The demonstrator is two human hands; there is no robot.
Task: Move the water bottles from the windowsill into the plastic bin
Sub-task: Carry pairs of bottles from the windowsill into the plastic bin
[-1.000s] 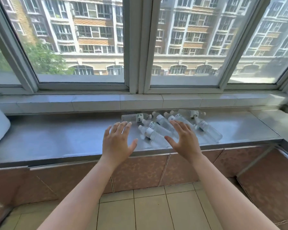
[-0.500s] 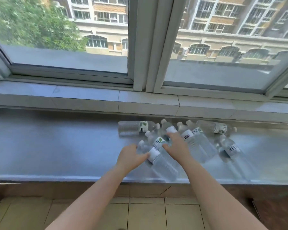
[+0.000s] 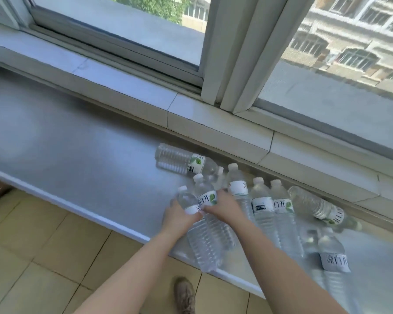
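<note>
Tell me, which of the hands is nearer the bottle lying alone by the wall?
The right. The right hand sits below that bottle, among the cluster; the left hand is lower still, near the sill's front edge.

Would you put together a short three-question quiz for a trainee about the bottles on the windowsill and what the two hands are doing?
1. True or false: the water bottles on the windowsill stand upright.
2. Which bottle does the left hand grip? A) the nearest bottle, whose base juts past the sill's front edge; B) the one lying apart at the back; C) none.
3. Fill in: the right hand rests on the bottle with the ______ label.

Key
1. False: all lie on their sides.
2. A.
3. White, with a green leaf. Whether the fingers close round it cannot be told. The plastic bin is out of view.
</note>
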